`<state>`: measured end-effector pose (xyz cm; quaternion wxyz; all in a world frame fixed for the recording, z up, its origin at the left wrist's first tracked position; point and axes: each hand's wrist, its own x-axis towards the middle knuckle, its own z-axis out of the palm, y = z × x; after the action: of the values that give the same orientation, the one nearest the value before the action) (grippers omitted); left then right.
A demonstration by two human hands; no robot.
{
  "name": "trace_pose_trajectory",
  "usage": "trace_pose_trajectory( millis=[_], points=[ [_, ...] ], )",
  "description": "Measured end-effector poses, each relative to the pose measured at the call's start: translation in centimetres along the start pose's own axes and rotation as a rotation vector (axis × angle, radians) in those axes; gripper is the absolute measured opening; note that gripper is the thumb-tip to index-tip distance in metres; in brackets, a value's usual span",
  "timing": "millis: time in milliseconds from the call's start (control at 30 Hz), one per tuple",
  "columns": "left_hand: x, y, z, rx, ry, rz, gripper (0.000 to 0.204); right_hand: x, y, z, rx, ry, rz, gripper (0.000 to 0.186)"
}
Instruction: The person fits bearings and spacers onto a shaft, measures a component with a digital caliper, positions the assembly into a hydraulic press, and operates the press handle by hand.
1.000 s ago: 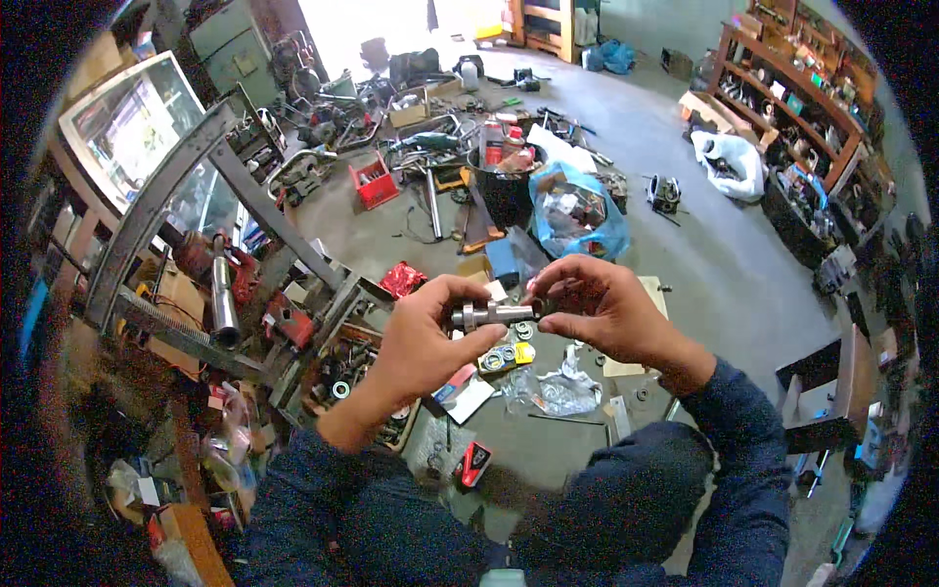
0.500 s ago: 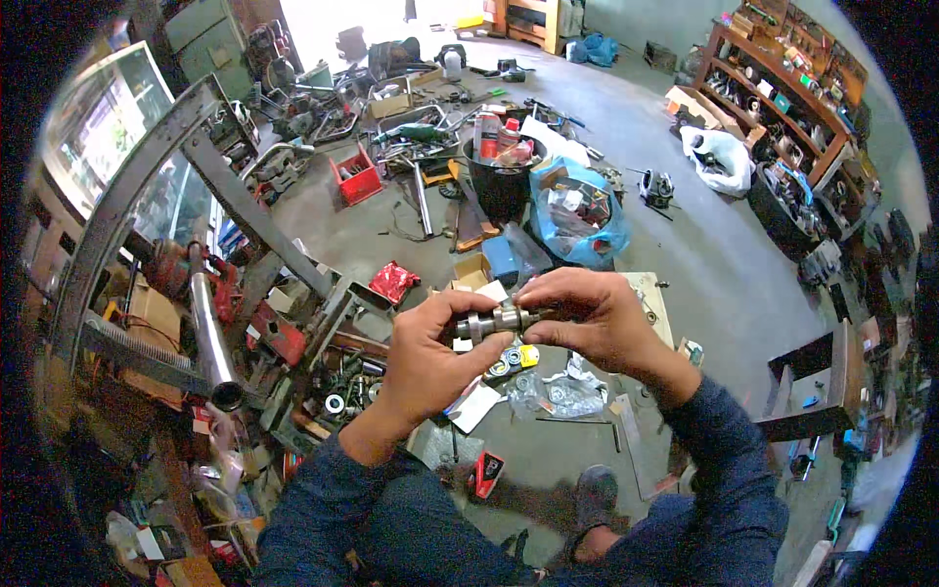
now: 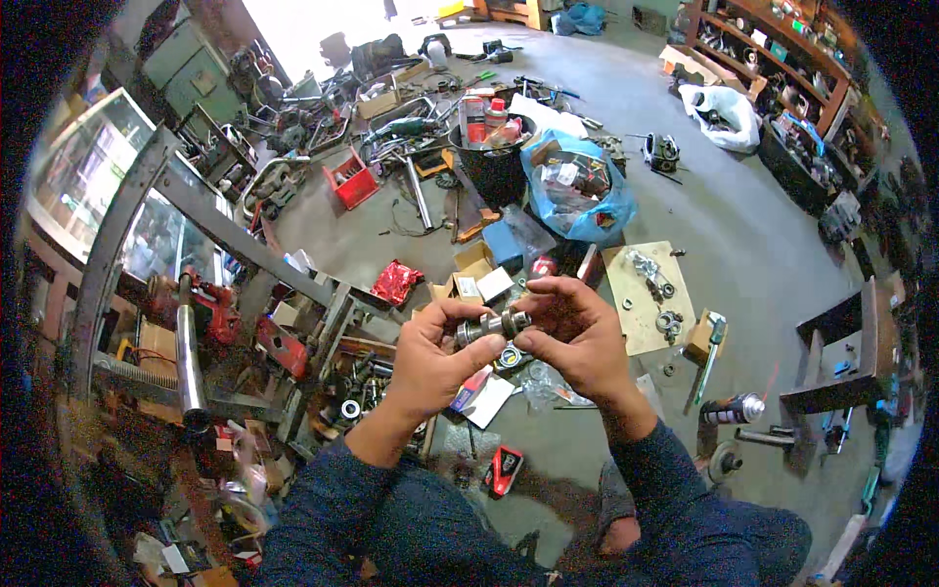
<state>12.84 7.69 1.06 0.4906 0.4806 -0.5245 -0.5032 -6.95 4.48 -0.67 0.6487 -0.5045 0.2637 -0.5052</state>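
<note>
Cluttered concrete workshop floor (image 3: pixel 743 245), seen from above. At 12 o'clock of the hands: a blue plastic bag (image 3: pixel 579 186) stuffed with parts, a black bucket (image 3: pixel 494 166) holding spray cans just to its left, a red crate (image 3: pixel 350 182) farther toward 11. At 10 o'clock, a crumpled red packet (image 3: pixel 396 282) and small cardboard boxes (image 3: pixel 476 277). At 3 o'clock, a flat cardboard sheet (image 3: pixel 644 298) with washers and bearings scattered on it; beyond it toward 4, a hammer (image 3: pixel 711 354) and a spray can (image 3: pixel 732 409) lying on its side. At 9 o'clock, a grey steel frame (image 3: pixel 210 230) and a tray of metal bits (image 3: pixel 354 391). At 6 o'clock, a small red tool (image 3: pixel 502 470) on the floor near the person's knees. Nothing stands between the camera and the hands. Left hand (image 3: pixel 430 362) and right hand (image 3: pixel 577 338) meet at centre, both curled around a short metal shaft part (image 3: pixel 492 326) held level above the floor litter. Left fingers wrapped on its left end, thumb on top; right fingertips (image 3: pixel 536 315) pinch its right end, remaining fingers loosely bent. Middle of the part shows between the hands.
</note>
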Motion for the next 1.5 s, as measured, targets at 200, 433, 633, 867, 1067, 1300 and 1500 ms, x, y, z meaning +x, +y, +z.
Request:
trace_pose_trajectory(
  millis=[200, 433, 633, 867, 1067, 1300, 1500],
  points=[
    [-0.1, 0.4, 1.2, 0.000, 0.032, 0.075, 0.033, -0.3, -0.3, -0.6, 0.061, -0.014, -0.033, 0.055],
    [0.2, 0.5, 1.5, 0.255, 0.071, 0.303, 0.036, -0.3, -0.6, -1.1, 0.029, -0.035, -0.061, 0.055],
    [0.5, 0.4, 1.8, 0.320, 0.145, 0.489, 0.029, -0.1, -0.3, -1.2, 0.028, -0.053, -0.070, 0.056],
    [0.7, 0.4, 0.9, 0.370, 0.074, 0.595, 0.032, 0.1, -0.1, -1.0, 0.010, -0.060, -0.081, 0.053],
    [0.4, 0.1, 1.3, 0.275, 0.088, 0.519, 0.032, -0.2, -0.5, -0.2, -0.007, -0.028, -0.117, 0.054],
    [-0.5, 0.8, 1.9, 0.201, 0.069, 0.408, 0.028, -0.4, -0.4, 0.9, -0.082, -0.011, -0.269, 0.060],
    [-0.6, 0.7, 2.1, 0.232, 0.067, 0.442, 0.028, -0.4, -0.1, 1.1, -0.048, 0.000, -0.257, 0.060]
  ],
)
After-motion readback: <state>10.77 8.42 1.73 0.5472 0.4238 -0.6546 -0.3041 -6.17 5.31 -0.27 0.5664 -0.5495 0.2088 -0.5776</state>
